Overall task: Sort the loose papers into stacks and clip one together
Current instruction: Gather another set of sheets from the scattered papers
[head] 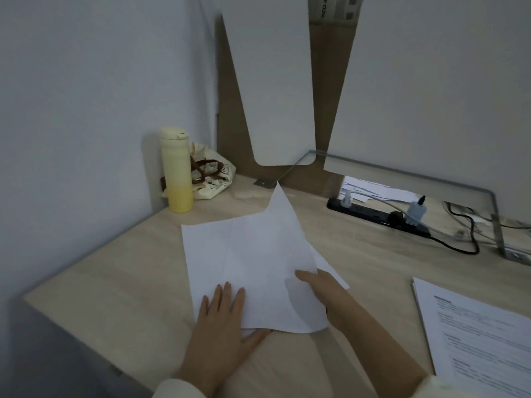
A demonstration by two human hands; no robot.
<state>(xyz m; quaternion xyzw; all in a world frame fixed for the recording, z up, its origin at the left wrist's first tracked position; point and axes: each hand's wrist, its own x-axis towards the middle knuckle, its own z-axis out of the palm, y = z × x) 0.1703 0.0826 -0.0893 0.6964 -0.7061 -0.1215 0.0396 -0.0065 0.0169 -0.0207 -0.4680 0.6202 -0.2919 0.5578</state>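
A few blank white sheets [247, 254] lie overlapping in the middle of the wooden desk [115, 282], one of them turned at an angle with a corner pointing away from me. My left hand [221, 326] rests flat on their near left corner, fingers spread, thumb under the lower edge. My right hand [321, 291] grips the right edge of the top sheet, fingers tucked beneath the paper. A separate stack of printed pages [474, 334] lies at the right edge of the desk. No clip is visible.
A yellow bottle [175, 170] and a cloth bag [211, 173] stand in the far left corner by the wall. A black power strip [376, 216] with plugs and cables runs along the back right, behind it a glass panel [402, 170].
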